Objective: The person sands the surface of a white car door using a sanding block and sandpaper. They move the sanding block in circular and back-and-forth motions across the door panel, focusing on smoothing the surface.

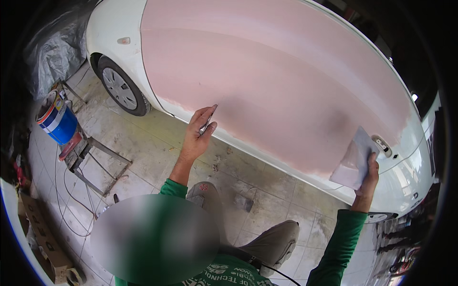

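My left hand (198, 133) is closed in a pinch on a small, thin putty spreader (207, 123), seen nearly edge-on. It is held close to the lower part of a car door panel (267, 71) coated in matte pink filler. To the right, my right hand (368, 178) grips the edge of a flat grey putty board (357, 155) with a pale pink smear on its face. The board is beside the door handle (381, 145) and in front of the panel's lower right part. Whether board or spreader touches the panel, I cannot tell.
A blue-and-white paint can (62, 124) stands on a metal-legged stool (102, 155) at left, with a hose (67, 209) on the tiled floor below. The front wheel (119, 86) is at upper left, near silvery plastic sheeting (55, 59). A cardboard box (45, 238) sits lower left.
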Available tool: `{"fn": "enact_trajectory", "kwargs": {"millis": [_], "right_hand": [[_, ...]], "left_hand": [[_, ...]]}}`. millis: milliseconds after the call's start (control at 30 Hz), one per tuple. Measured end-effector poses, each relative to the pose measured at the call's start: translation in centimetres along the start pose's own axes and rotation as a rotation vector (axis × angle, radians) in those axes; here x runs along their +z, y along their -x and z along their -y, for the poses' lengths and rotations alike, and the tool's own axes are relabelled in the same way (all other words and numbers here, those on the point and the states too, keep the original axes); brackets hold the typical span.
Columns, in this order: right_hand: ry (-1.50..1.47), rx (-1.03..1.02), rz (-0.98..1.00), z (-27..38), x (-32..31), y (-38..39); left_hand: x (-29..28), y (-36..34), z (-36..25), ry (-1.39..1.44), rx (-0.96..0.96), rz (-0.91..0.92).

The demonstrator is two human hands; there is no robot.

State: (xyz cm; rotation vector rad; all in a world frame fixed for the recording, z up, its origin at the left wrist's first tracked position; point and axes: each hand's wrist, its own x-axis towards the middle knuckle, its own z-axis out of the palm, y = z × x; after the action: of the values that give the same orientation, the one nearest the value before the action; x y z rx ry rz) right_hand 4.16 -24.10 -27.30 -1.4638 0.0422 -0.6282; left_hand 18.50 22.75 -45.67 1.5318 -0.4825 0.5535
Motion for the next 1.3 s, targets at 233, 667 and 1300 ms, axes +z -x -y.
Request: {"fn": "enact_trajectory", "kwargs": {"millis": [233,667,1300], "right_hand": [[0.580,-0.003,0.392,1.8,10.8,4.6],[0.368,-0.061,0.023,5.4,-10.5,-2.9],[0.153,0.217,-0.033,2.5,-20.3,-6.3]], "left_hand": [[8.2,-2.0,-11.6,-0.145,0.465,0.359],[6.4,8.2,-3.1,0.978,-0.482,-0.066],[-7.8,-6.3,6.8,-0.217,0.029,-0.432]]}}
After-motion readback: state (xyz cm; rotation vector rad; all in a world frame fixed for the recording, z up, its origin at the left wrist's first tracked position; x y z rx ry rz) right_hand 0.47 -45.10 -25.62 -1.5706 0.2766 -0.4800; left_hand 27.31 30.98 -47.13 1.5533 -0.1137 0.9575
